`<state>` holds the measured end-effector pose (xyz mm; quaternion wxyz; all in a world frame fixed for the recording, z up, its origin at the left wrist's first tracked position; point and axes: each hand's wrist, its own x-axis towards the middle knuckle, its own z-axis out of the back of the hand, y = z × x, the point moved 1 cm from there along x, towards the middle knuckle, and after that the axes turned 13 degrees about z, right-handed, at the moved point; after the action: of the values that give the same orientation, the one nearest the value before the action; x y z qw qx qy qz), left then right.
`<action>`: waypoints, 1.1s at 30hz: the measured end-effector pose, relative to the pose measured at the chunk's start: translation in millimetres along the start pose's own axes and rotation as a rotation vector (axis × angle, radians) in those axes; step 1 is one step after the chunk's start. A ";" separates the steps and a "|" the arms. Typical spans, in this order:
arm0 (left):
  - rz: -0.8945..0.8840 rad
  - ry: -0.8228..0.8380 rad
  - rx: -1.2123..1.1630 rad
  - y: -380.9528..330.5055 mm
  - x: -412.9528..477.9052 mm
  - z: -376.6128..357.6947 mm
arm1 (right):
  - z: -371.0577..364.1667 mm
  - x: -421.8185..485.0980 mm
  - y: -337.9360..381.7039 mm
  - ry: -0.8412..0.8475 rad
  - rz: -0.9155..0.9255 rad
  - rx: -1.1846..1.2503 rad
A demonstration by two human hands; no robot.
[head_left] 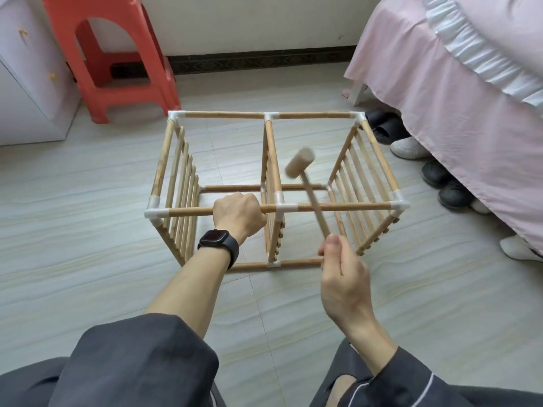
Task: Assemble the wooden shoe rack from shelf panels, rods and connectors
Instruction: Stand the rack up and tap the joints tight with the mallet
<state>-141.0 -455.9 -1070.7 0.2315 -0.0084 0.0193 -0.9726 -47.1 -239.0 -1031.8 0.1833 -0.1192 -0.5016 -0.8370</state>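
Note:
The wooden shoe rack [223,114] lies on its side on the floor, with three slatted shelf panels standing upright and rods joined by white connectors [284,207]. My left hand [238,215] grips the near top rod [343,206], just left of the middle connector. My right hand [342,274] holds the handle end of a small wooden mallet [300,163], whose blurred head is raised above the rack's right bay.
An orange plastic stool [117,63] stands at the back left beside a white cabinet [26,83]. A bed with a pink skirt [458,92] fills the right side, with several shoes [411,146] under its edge. Light floor tiles surround the rack.

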 end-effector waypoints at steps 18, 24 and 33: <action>0.003 0.210 0.035 -1.1 1.3 12.9 | 15.0 11.3 -1.7 0.240 0.021 -0.306; 0.129 1.395 -0.062 16.2 -10.2 47.1 | 24.8 62.5 10.6 0.109 0.004 -0.232; 0.344 0.575 -0.583 -13.3 15.7 47.3 | -19.9 124.6 -10.7 0.279 -0.070 -0.235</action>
<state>-159.8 -452.7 -1022.8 0.3632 0.2008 0.3575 -0.8366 -164.7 -275.3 -1001.9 0.2068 -0.0050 -0.3739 -0.9041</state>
